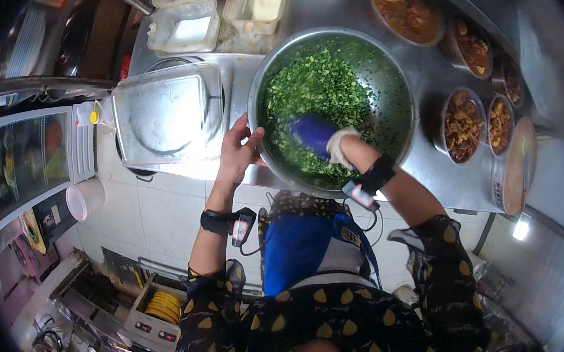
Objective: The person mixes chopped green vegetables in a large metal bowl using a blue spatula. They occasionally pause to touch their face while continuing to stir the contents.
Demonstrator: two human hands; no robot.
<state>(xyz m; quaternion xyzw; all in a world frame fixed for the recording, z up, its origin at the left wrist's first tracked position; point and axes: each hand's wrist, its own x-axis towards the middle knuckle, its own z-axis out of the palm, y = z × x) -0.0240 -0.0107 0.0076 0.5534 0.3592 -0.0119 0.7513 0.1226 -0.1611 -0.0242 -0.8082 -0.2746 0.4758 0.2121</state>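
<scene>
A large round stainless steel bowl [405,137] holds finely chopped greens [322,85], with flecks clinging to its right inner wall. My right hand [317,137], in a purple glove with a whitish cuff, is down in the greens at the bowl's lower middle. It looks blurred, and its fingertips are hidden, so whether it grips any greens cannot be told. Bare, my left hand [240,148] rests against the bowl's left rim, thumb at the edge and fingers partly hidden beside the outer wall.
A rectangular metal lid or tray [164,117] lies left of the bowl. Behind it stand plastic tubs of white powder [190,30] and a tub of pale yellow granules [267,5]. Several bowls of cooked food [463,125] and a round wooden board [519,165] are on the right.
</scene>
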